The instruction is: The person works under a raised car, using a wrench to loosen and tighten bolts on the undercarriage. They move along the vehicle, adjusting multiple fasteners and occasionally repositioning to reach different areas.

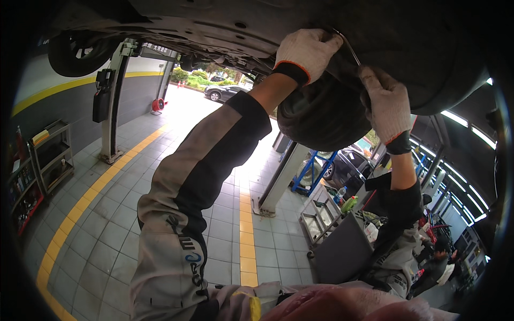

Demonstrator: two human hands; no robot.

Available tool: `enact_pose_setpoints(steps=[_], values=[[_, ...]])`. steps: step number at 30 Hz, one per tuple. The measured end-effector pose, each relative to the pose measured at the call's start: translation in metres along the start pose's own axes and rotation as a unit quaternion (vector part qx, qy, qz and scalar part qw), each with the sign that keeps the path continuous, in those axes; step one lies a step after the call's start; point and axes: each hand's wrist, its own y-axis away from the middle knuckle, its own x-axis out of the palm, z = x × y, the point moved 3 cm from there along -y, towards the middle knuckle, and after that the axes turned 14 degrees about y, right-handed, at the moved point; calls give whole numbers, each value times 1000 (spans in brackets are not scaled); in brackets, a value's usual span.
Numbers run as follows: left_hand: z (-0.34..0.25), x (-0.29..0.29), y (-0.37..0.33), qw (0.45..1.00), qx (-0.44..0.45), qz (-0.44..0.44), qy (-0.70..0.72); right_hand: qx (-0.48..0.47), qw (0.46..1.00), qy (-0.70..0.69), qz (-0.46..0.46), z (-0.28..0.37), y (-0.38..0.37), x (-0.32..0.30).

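I look up at the dark underside of a raised car (pixel 225 21). Both my hands wear white knit gloves with black cuffs. My left hand (pixel 306 51) is curled against the underbody at the upper end of a thin metal tool (pixel 350 51). My right hand (pixel 388 104) grips the lower end of the same tool, just right of a large dark rounded part (pixel 321 117) that hangs below the car. The tool's tip is hidden behind my left glove. My grey and black sleeves reach up from the lower edge.
Grey lift posts stand at left (pixel 112 107) and centre (pixel 278 182) on a tiled floor with yellow lines (pixel 246 235). A shelf rack (pixel 51 155) is at far left, a metal cart (pixel 321 214) at right. Another person (pixel 436 262) stands lower right. A wheel (pixel 80 51) hangs upper left.
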Motion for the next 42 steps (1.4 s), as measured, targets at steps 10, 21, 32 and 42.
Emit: enact_pose_setpoints(steps=[10,21,32,42], values=[[33,-4,-22,989,84,49,-110,-179,951,198,152,19,-52,-34],[19,-8,-5,999,15,24,-16,-207,863,460,-1,34,-18,-17],[11,-15,-4,998,49,23,12,23,947,13,322,35,-28,-37],[7,-14,2,999,27,22,5,-313,835,453,-2,25,-30,-26]])
